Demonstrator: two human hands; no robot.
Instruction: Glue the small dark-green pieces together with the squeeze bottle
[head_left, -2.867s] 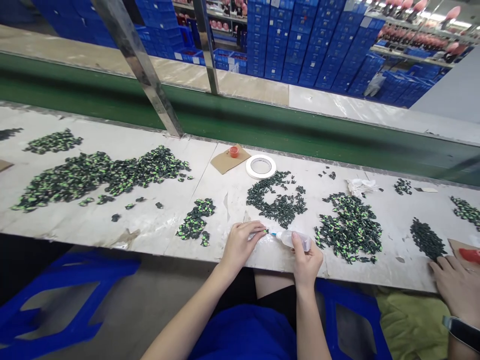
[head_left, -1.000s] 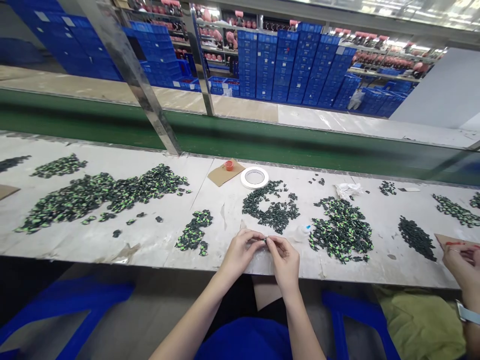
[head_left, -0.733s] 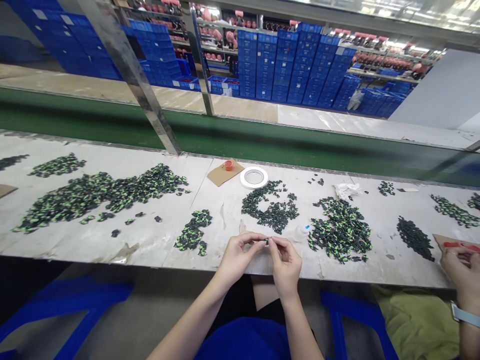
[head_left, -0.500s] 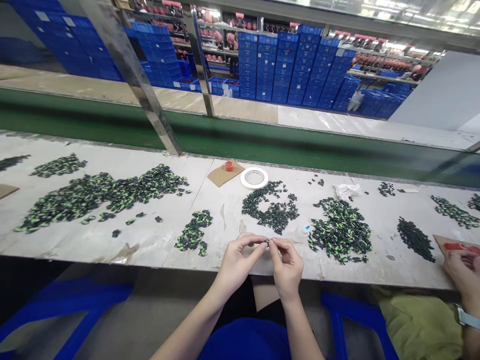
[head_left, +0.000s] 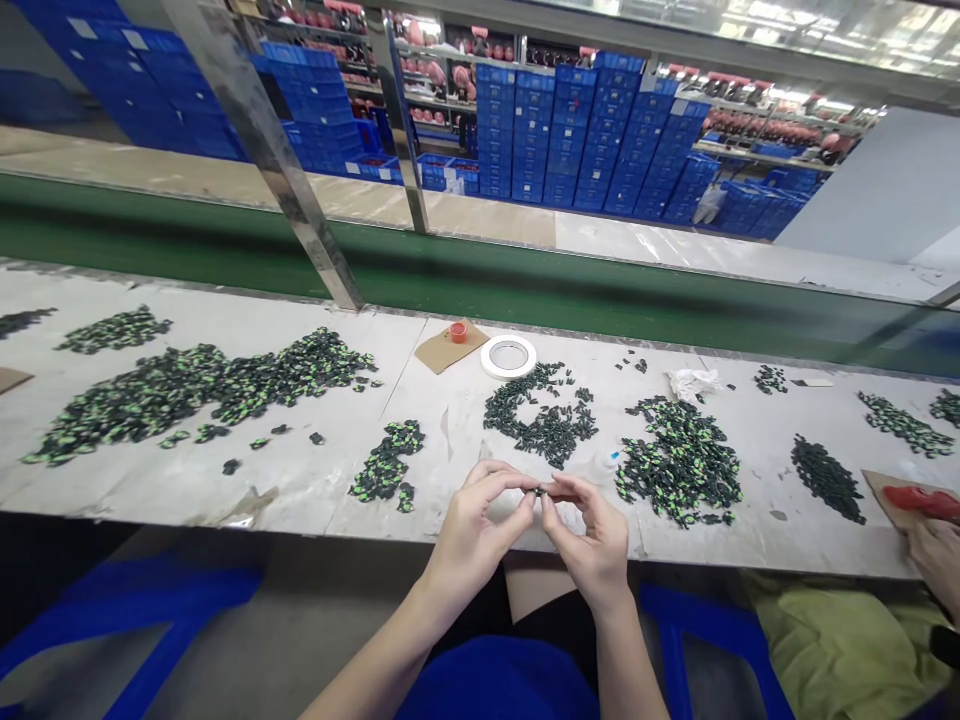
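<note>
Close to the table's front edge, my left hand [head_left: 480, 525] pinches a small dark part [head_left: 539, 491] between thumb and fingertips. My right hand [head_left: 591, 540] grips the same part from the other side, fingertips almost meeting the left ones. The part is mostly hidden by the fingers, so its exact shape cannot be made out. Just beyond my hands lies a ring-shaped pile of small dark green pieces [head_left: 551, 430]. To the right of my hands is a pile of black and bright-green parts [head_left: 682, 460], and a smaller such pile [head_left: 386, 465] lies to the left.
Behind the ring pile are a roll of white tape [head_left: 508, 356] and a red cup [head_left: 458, 332] on cardboard [head_left: 435, 350]. A larger pile [head_left: 150, 395] spreads at left. At the right edge, a co-worker's hand [head_left: 937, 555] is near red objects [head_left: 919, 500]. Blue stools [head_left: 150, 590] stand below.
My right hand has turned a little and shifted slightly right, its fingers more spread around the small part. The co-worker's hand has moved down and right, away from the red objects.
</note>
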